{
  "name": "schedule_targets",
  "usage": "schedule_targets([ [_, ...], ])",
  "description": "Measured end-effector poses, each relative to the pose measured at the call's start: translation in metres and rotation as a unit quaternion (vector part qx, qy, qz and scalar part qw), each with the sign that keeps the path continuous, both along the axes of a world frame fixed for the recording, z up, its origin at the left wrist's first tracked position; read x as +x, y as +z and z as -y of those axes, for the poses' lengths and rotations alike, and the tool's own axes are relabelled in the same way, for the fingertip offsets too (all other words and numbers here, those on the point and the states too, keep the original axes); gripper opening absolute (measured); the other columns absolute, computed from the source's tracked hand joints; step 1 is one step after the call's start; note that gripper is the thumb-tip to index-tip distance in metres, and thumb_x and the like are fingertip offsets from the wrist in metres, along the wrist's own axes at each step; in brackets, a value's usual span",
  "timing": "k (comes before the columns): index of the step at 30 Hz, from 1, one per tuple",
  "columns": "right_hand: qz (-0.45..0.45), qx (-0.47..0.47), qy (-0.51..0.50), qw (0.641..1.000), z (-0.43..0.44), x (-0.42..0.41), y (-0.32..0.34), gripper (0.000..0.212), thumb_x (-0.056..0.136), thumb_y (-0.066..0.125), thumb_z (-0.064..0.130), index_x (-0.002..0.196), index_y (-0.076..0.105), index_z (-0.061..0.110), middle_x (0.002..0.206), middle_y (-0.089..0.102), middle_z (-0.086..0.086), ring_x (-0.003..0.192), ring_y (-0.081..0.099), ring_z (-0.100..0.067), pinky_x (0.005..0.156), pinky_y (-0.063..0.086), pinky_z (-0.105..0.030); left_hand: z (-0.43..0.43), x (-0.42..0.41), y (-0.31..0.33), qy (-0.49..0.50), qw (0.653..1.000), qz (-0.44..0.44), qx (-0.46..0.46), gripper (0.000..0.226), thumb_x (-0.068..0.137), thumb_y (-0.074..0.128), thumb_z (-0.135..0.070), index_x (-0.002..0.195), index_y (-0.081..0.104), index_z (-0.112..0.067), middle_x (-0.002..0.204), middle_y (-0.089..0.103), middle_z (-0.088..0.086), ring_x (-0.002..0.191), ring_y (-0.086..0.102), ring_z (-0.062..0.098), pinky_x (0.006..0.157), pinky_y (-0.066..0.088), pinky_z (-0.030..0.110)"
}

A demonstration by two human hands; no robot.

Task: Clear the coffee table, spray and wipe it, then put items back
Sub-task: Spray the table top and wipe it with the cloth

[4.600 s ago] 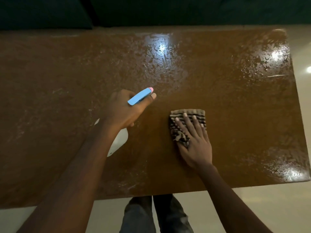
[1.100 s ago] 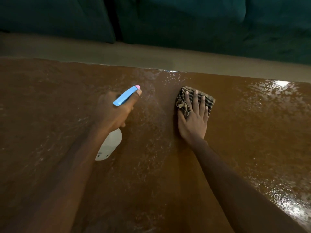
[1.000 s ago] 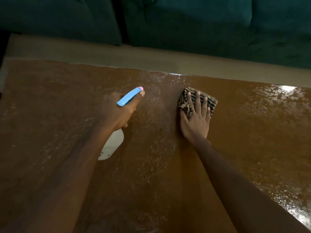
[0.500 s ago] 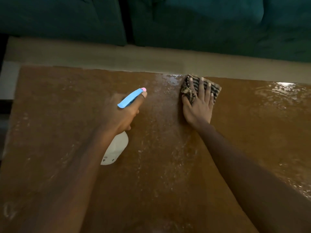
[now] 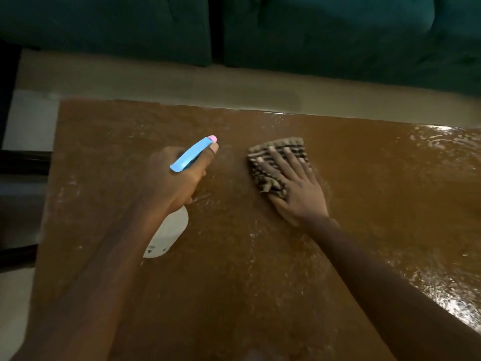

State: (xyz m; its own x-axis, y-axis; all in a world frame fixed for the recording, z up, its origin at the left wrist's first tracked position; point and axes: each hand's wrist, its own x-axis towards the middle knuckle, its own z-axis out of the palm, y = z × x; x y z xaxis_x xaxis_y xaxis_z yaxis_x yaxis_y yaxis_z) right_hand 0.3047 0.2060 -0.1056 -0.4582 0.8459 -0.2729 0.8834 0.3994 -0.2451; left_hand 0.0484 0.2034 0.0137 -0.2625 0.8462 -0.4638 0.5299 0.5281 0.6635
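A dark teal upholstered sofa (image 5: 338, 35) spans the twelve o'clock side beyond a strip of pale floor (image 5: 156, 84). Below it the glossy brown rectangular surface (image 5: 390, 191) of the coffee table fills most of the view, wet and streaked, with bright glare toward three and four o'clock. Left of centre, the left hand (image 5: 171, 183) is clamped round the neck of a white plastic spray bottle (image 5: 169, 233) with a blue trigger head and pink nozzle aimed at about one o'clock. At its three o'clock the right hand (image 5: 299, 194) lies flat, fingers straight and spread, pressing a folded brown-and-cream striped cloth (image 5: 276, 152) onto the surface.
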Motion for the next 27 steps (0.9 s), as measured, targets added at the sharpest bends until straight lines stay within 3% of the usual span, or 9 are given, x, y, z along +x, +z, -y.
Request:
schedule_targets([
  [4,0.000,-0.013,-0.208,0.978,-0.012,0.039,0.005,0.066,0.094,0.027,0.057,0.153,-0.003,0.049,0.164,-0.009,0.016,0.151,-0.013,-0.012,0.121,-0.007,-0.040,0.002,-0.005,-0.002,-0.008,1.000,0.019,0.006,0.049,0.086,0.052,-0.063,0.070,0.064,-0.018,0.071,0.067,0.008,0.055,0.062,0.023,0.042,0.047,0.017],
  [8,-0.009,0.006,-0.361,0.932,-0.055,-0.006,0.002,0.068,0.096,0.023,0.057,0.158,0.001,0.039,0.167,-0.009,0.005,0.152,-0.013,-0.021,0.123,-0.002,-0.047,0.008,-0.008,-0.005,-0.011,0.999,0.037,0.015,0.050,0.086,0.054,-0.062,0.069,0.065,-0.016,0.070,0.067,0.010,0.047,0.058,0.018,0.040,0.045,0.016],
  [10,0.000,0.006,-0.313,0.950,-0.058,-0.041,-0.001,0.068,0.099,0.025,0.059,0.158,-0.001,0.038,0.166,-0.011,0.003,0.152,-0.014,-0.023,0.123,-0.006,-0.047,0.012,-0.010,-0.005,-0.009,0.999,0.040,0.015,0.047,0.086,0.055,-0.060,0.070,0.065,-0.017,0.072,0.067,0.010,0.047,0.057,0.014,0.041,0.045,0.015],
  [13,0.001,0.007,-0.146,0.989,-0.037,-0.068,-0.001,0.066,0.100,0.030,0.058,0.157,0.000,0.041,0.166,-0.010,0.007,0.152,-0.014,-0.020,0.121,-0.011,-0.040,0.018,-0.011,-0.002,-0.018,0.999,0.041,0.013,0.046,0.086,0.055,-0.058,0.071,0.064,-0.015,0.072,0.066,0.011,0.049,0.055,0.013,0.041,0.045,0.016],
  [17,-0.002,-0.020,0.026,0.999,-0.018,-0.023,0.000,0.065,0.096,0.025,0.059,0.154,-0.003,0.048,0.164,-0.011,0.016,0.151,-0.015,-0.012,0.122,-0.007,-0.039,0.026,-0.005,0.004,-0.046,0.998,0.037,0.012,0.054,0.086,0.055,-0.060,0.071,0.066,-0.009,0.070,0.066,0.013,0.049,0.057,0.019,0.041,0.046,0.019],
  [19,-0.010,-0.037,0.011,0.999,-0.014,0.012,0.004,0.064,0.097,0.028,0.056,0.153,-0.002,0.051,0.163,-0.010,0.018,0.150,-0.015,-0.010,0.120,-0.009,-0.040,0.031,0.002,0.005,-0.058,0.997,0.042,0.008,0.054,0.086,0.056,-0.060,0.072,0.066,-0.009,0.070,0.067,0.014,0.052,0.060,0.023,0.041,0.047,0.019],
  [22,-0.043,-0.046,-0.131,0.989,-0.002,0.055,0.011,0.062,0.095,0.029,0.051,0.151,0.002,0.054,0.163,-0.007,0.021,0.149,-0.014,-0.006,0.120,-0.009,-0.038,0.040,0.015,0.003,-0.088,0.995,0.041,-0.011,0.054,0.085,0.057,-0.061,0.075,0.068,-0.010,0.074,0.069,0.014,0.061,0.065,0.029,0.042,0.048,0.021],
  [27,-0.127,-0.051,-0.259,0.956,0.034,0.073,0.025,0.060,0.103,0.038,0.039,0.135,-0.004,0.069,0.155,-0.007,0.030,0.150,-0.010,-0.005,0.121,-0.006,-0.036,0.056,0.042,0.004,-0.163,0.986,0.027,-0.028,0.057,0.086,0.056,-0.062,0.078,0.068,-0.006,0.075,0.069,0.016,0.052,0.062,0.028,0.051,0.054,0.035],
])
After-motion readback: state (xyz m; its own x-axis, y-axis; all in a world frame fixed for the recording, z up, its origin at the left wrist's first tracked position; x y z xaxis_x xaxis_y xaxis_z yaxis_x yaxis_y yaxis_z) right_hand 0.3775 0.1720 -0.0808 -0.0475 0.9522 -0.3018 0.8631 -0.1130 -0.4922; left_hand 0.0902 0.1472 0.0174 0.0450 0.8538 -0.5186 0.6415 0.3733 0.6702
